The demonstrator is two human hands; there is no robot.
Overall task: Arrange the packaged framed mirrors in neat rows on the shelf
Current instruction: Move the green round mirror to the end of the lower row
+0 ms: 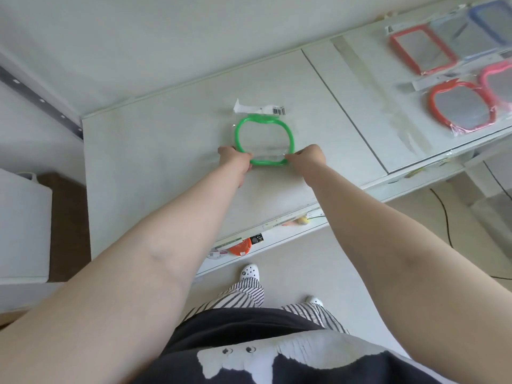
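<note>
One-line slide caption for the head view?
Both hands, left and right, set a green-framed packaged mirror on the white shelf.

White wall (166,37), pale floor (318,273), black cable (443,212) trailing across floor.

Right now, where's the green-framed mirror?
Head view, centre: the green-framed mirror lies on the white shelf, its near edge held by the left hand and right hand.

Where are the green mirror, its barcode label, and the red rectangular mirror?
green mirror (290,134): head view, right side of its frame.
barcode label (278,111): head view, on the printed bars.
red rectangular mirror (424,48): head view, middle of its glass.
</note>
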